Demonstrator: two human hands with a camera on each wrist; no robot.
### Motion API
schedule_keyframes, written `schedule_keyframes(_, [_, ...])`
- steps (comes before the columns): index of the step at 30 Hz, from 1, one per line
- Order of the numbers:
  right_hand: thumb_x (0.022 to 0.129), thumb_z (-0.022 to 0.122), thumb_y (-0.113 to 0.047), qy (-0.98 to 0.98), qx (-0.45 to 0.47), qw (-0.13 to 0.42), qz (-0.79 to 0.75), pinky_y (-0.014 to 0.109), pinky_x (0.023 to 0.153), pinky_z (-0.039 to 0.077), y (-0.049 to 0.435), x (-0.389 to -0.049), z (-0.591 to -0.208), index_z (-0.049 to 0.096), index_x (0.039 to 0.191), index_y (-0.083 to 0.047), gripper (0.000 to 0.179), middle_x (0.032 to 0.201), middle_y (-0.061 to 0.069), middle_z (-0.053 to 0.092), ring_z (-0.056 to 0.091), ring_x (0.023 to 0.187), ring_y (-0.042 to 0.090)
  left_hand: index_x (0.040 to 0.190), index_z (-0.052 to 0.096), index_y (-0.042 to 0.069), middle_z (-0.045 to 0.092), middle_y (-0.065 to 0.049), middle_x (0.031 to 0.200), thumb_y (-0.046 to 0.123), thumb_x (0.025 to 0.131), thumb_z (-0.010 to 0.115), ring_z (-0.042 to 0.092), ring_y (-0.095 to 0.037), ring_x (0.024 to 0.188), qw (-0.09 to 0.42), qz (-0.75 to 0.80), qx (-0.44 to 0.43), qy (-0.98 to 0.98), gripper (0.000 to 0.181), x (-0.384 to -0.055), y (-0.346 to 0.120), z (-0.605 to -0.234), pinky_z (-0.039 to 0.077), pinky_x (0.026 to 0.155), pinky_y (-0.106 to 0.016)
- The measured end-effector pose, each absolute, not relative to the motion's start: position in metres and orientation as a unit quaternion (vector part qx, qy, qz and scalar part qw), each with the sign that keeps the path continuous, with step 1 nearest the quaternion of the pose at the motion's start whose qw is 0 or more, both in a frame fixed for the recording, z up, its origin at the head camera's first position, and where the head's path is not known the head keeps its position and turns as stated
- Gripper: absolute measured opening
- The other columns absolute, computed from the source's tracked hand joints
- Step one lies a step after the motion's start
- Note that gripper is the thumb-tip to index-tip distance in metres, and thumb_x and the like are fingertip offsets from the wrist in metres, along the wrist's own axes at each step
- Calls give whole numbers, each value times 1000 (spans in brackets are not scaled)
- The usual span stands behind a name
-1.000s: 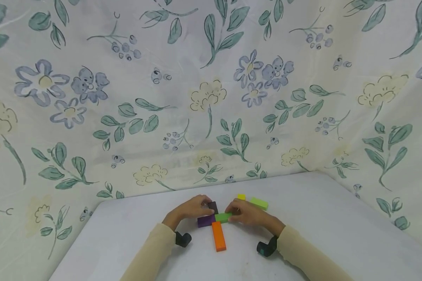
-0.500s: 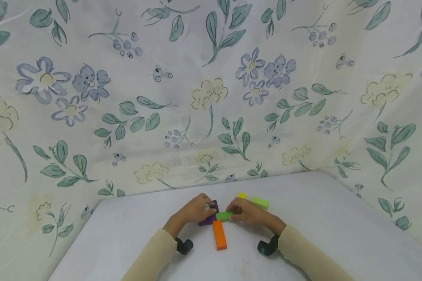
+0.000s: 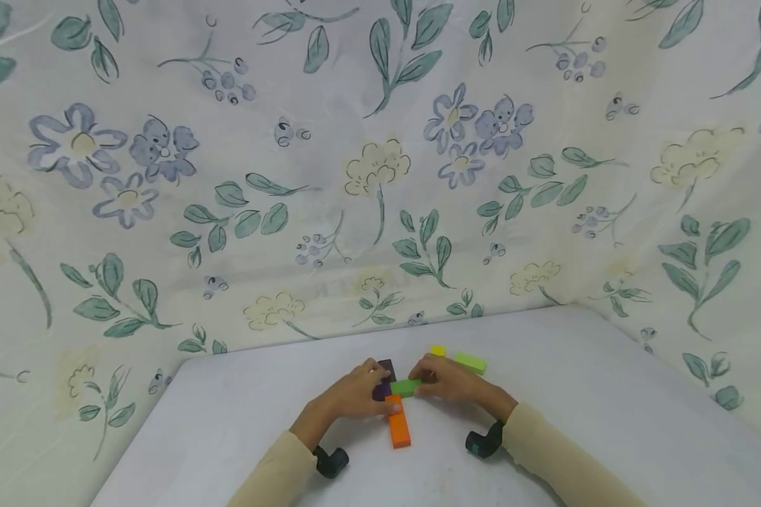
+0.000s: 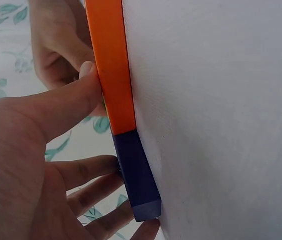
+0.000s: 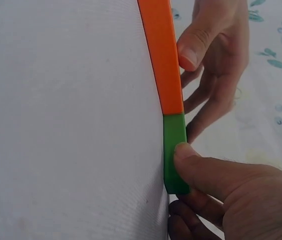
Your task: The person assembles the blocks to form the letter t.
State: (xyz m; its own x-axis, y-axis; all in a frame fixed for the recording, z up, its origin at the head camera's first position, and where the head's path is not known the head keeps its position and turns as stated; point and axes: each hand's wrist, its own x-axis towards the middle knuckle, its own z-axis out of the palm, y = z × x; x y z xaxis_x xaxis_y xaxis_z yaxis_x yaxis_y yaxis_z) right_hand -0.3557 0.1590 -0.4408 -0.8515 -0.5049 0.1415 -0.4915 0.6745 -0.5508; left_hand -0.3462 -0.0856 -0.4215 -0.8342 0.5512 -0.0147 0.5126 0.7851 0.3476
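The right hand (image 3: pixel 449 381) pinches a green block (image 3: pixel 404 388); the left hand (image 3: pixel 354 391), spread, touches an orange block (image 3: pixel 400 431) and purple block (image 4: pixel 137 172). Beyond lie a yellow block (image 3: pixel 438 350) and lime block (image 3: pixel 471 362).

Looks smooth, faintly satiny on the orange block (image 4: pixel 115 70), purple block (image 4: pixel 137 167) and green block (image 5: pixel 174 130). Shows matt and finely grained across the white tabletop (image 4: pixel 220 110). Shines softly on the floral backdrop (image 3: pixel 330 158), perhaps plastic sheeting, though far off.

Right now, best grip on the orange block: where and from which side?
Orange block: probably its near end, pinched across its narrow width from the person's side. That end is free; the far end meets the green block and the left hand has its thumb near there.
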Motion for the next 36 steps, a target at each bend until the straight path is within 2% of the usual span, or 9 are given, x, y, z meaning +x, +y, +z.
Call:
schedule_keyframes(12, [89,76,-19,915,-275,9,-293,31,91,55,156,-356,-434,71,111,-18,23,103,-8,64,58,95,9,138,59,11,56,-10,137,56,83,74,57,-25,117,43,175,259,949,73,-343,-85,-421,51,103,-50])
schedule_keyframes(19, [89,76,-20,917,-271,25,-291,33,92,56,158,-355,-432,72,113,-17,24,104,-7,66,61,97,10,136,61,11,57,-11,138,56,83,74,56,-28,120,43,176,256,950,70,-339,-84,-422,50,103,-52])
schedule_keyframes(25, [92,72,-16,907,-291,3,-305,31,86,58,163,-353,-422,69,113,-8,23,106,2,70,66,96,15,135,62,12,55,-12,142,54,82,76,55,-30,124,44,180,245,952,68,-338,-86,-427,49,104,-55])
schedule_keyframes(31, [93,71,-17,927,-232,-16,-296,29,81,57,177,-366,-406,70,111,-9,20,99,-3,69,62,89,12,135,63,12,53,-15,146,52,82,77,54,-34,128,44,200,240,949,68,-340,-85,-429,47,105,-57])
schedule_keyframes(36, [93,70,-13,940,-193,-32,-281,30,82,56,194,-383,-395,69,109,-8,16,97,-1,69,61,88,12,133,64,13,53,-14,145,52,81,78,54,-32,125,36,195,241,950,66,-342,-84,-429,48,105,-55])
